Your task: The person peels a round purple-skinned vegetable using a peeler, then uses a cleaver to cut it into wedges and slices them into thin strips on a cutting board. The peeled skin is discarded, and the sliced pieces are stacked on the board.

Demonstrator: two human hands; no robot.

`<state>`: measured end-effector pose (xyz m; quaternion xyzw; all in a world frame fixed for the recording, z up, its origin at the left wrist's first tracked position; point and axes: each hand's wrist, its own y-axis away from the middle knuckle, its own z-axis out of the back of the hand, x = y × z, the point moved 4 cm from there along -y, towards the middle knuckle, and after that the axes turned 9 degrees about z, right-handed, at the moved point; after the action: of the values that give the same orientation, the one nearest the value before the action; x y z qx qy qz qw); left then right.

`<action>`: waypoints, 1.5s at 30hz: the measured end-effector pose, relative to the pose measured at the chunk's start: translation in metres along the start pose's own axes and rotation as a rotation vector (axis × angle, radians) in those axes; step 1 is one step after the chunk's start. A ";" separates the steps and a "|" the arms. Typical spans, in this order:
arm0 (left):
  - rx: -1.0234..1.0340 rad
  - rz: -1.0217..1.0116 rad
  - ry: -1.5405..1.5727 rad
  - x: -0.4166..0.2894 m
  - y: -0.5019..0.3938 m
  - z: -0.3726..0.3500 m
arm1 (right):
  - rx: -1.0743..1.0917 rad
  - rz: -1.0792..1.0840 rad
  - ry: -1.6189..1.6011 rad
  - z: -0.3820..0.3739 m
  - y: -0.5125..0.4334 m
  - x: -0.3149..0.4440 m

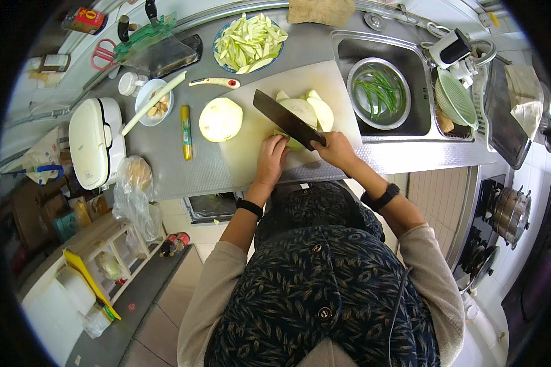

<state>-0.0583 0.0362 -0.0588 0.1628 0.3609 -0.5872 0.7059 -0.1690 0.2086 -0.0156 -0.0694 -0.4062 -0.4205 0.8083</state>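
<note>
My right hand (337, 149) is closed around the handle of a dark-bladed kitchen cleaver (284, 120), its blade slanting up and left over the white cutting board (238, 163). My left hand (272, 153) rests on a pale green vegetable piece (295, 144) close to the blade's near side. Behind the blade lie larger peeled pieces (322, 113). A big peeled pale vegetable, cut flat on top (221, 119), sits at the board's left edge. Beyond the board stands a plate heaped with sliced vegetable (249, 43). A peeler (215, 83) lies left of the board.
At right, a sink holds a steel bowl (406, 98) of green stalks. A white bowl (142, 98) with garlic and a pale stalk across it, a yellow tube (186, 133) and a white appliance (94, 142) stand left. Knives and red scissors (103, 54) are in the rack behind.
</note>
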 end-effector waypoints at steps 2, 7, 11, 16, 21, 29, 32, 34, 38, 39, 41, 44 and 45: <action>-0.002 0.008 0.018 0.001 0.002 0.000 | 0.024 0.009 0.043 0.011 0.006 0.013; -0.029 -0.011 0.009 0.001 0.001 0.002 | 0.095 0.059 0.148 0.042 0.031 0.038; -0.005 0.002 0.038 0.002 0.000 0.004 | 0.107 0.096 0.191 0.054 0.044 0.044; 0.006 0.011 0.052 0.000 -0.001 0.004 | 0.151 0.053 0.199 0.050 0.042 0.039; 0.009 -0.008 0.042 0.001 -0.001 0.004 | 0.181 0.005 0.180 0.026 0.019 0.023; -0.003 0.026 0.047 0.004 0.004 0.001 | 0.088 -0.066 0.069 -0.015 0.004 0.000; -0.026 0.044 0.062 0.003 0.005 0.000 | 0.031 -0.065 0.015 -0.002 0.009 0.005; -0.049 0.054 0.078 0.002 0.007 0.000 | 0.009 -0.043 0.024 0.008 0.016 0.016; -0.091 0.048 0.063 0.000 0.007 0.000 | 0.057 0.010 0.123 0.033 0.028 0.032; -0.087 0.048 0.062 0.000 0.006 0.000 | 0.076 0.039 0.143 0.038 0.030 0.036; -0.080 0.046 0.062 0.000 0.006 0.000 | 0.103 0.033 0.176 0.042 0.038 0.039; -0.080 0.044 0.068 0.000 0.006 0.000 | 0.104 0.056 0.190 0.045 0.045 0.040; -0.083 0.045 0.071 0.000 0.006 0.000 | 0.113 0.051 0.196 0.045 0.047 0.039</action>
<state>-0.0524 0.0379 -0.0595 0.1621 0.4060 -0.5497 0.7118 -0.1493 0.2347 0.0528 0.0075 -0.3466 -0.3808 0.8572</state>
